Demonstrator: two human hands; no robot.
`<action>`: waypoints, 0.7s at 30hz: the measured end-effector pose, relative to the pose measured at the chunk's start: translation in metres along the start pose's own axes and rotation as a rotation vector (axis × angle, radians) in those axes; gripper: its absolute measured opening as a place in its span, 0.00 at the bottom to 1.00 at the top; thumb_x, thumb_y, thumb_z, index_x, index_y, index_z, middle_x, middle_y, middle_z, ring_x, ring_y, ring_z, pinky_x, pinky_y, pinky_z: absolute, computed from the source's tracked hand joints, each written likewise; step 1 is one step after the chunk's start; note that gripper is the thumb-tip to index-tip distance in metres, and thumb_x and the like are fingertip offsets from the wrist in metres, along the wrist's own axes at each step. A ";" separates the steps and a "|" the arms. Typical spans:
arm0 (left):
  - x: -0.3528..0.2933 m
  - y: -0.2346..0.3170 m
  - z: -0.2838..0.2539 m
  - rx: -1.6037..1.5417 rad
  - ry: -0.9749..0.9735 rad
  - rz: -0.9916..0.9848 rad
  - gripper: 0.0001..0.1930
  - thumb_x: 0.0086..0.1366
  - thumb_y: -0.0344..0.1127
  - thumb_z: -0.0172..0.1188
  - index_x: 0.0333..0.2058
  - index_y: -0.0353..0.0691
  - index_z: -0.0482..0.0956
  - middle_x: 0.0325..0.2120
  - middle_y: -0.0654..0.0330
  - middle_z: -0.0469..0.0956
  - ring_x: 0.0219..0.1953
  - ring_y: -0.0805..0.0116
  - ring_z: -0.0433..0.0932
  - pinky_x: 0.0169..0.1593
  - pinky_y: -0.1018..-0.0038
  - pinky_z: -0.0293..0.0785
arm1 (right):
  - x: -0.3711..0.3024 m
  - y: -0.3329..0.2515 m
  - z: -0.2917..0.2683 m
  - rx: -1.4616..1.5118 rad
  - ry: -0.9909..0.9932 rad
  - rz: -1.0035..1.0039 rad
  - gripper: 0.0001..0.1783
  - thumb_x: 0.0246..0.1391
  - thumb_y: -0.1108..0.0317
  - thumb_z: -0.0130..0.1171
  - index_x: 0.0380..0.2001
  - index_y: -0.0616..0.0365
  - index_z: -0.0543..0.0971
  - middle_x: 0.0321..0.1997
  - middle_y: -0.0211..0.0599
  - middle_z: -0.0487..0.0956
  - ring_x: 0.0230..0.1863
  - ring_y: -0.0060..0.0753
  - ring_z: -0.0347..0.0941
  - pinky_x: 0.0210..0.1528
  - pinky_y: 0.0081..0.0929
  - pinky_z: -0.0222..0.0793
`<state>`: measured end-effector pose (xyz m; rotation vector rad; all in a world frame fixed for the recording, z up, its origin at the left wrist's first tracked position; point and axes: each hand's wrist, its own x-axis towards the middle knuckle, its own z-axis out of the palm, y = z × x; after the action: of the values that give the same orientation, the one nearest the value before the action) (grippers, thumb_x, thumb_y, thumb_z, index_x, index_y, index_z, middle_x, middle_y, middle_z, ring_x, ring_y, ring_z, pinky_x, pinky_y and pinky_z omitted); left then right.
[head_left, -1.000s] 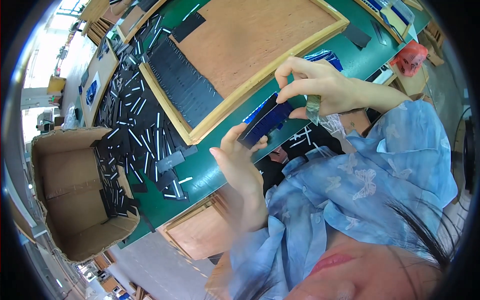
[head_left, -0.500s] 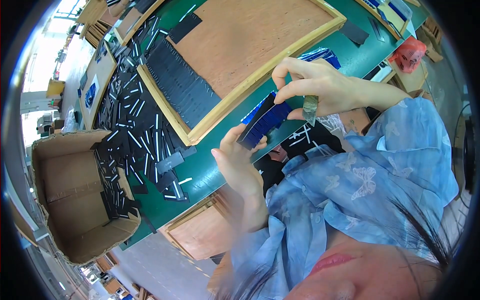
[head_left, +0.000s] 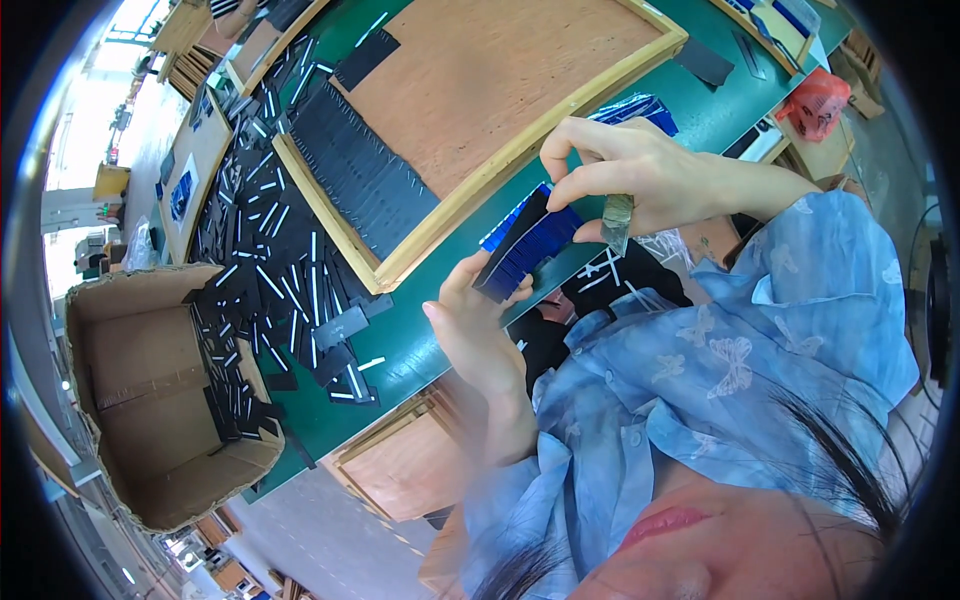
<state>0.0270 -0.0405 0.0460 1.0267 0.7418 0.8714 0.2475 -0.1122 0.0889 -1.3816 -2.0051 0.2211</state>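
Note:
Between my two hands I hold a blue stack of thin strips (head_left: 535,247) with a black strip along its near face, tilted over the table's front edge. My left hand (head_left: 487,330) grips its lower left end, thumb held apart. At the upper right end, the fingertips of my right hand (head_left: 640,178) pinch the stack. A small grey-green flat piece (head_left: 617,222) sits against the lower fingers of that hand; its kind is unclear. Beyond lies a wooden frame (head_left: 420,248) around a brown board (head_left: 500,90), with rows of black strips (head_left: 360,170) along its left side.
Loose black strips with white lines (head_left: 290,270) cover the left of the green table (head_left: 415,335). A cardboard box (head_left: 150,380) stands at its left end. Another blue bundle (head_left: 640,112) lies behind my right hand, and a red plastic bag (head_left: 815,105) sits far right.
My hands and the blue stack stay almost in place. At the top left, more of another person's arm and striped sleeve has come into view.

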 end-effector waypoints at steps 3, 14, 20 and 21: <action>-0.001 0.000 -0.001 0.010 -0.004 0.003 0.35 0.68 0.59 0.28 0.45 0.28 0.70 0.33 0.46 0.77 0.29 0.58 0.79 0.34 0.69 0.77 | 0.000 0.000 -0.001 -0.004 0.000 0.002 0.20 0.31 0.70 0.72 0.32 0.53 0.76 0.38 0.32 0.68 0.32 0.38 0.72 0.29 0.31 0.69; -0.006 -0.001 -0.003 0.029 -0.026 -0.015 0.36 0.68 0.60 0.28 0.45 0.28 0.70 0.34 0.46 0.76 0.31 0.57 0.78 0.37 0.68 0.75 | -0.002 -0.005 0.000 -0.016 -0.008 0.009 0.20 0.30 0.70 0.72 0.32 0.53 0.76 0.38 0.31 0.69 0.31 0.38 0.73 0.28 0.30 0.69; -0.006 0.002 0.001 0.114 -0.043 -0.014 0.23 0.69 0.46 0.41 0.45 0.27 0.70 0.36 0.47 0.75 0.33 0.61 0.78 0.39 0.69 0.76 | -0.001 -0.005 -0.002 0.043 0.020 0.019 0.19 0.30 0.70 0.72 0.32 0.53 0.77 0.38 0.30 0.69 0.33 0.37 0.73 0.30 0.30 0.70; -0.006 0.002 0.003 0.244 -0.025 0.026 0.18 0.69 0.40 0.45 0.45 0.27 0.70 0.36 0.48 0.75 0.33 0.63 0.78 0.38 0.70 0.77 | 0.000 -0.004 -0.001 0.074 0.035 0.019 0.18 0.31 0.70 0.71 0.31 0.53 0.77 0.38 0.30 0.69 0.34 0.37 0.72 0.31 0.30 0.70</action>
<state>0.0263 -0.0461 0.0495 1.2636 0.8292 0.8010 0.2457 -0.1144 0.0917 -1.3496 -1.9366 0.2757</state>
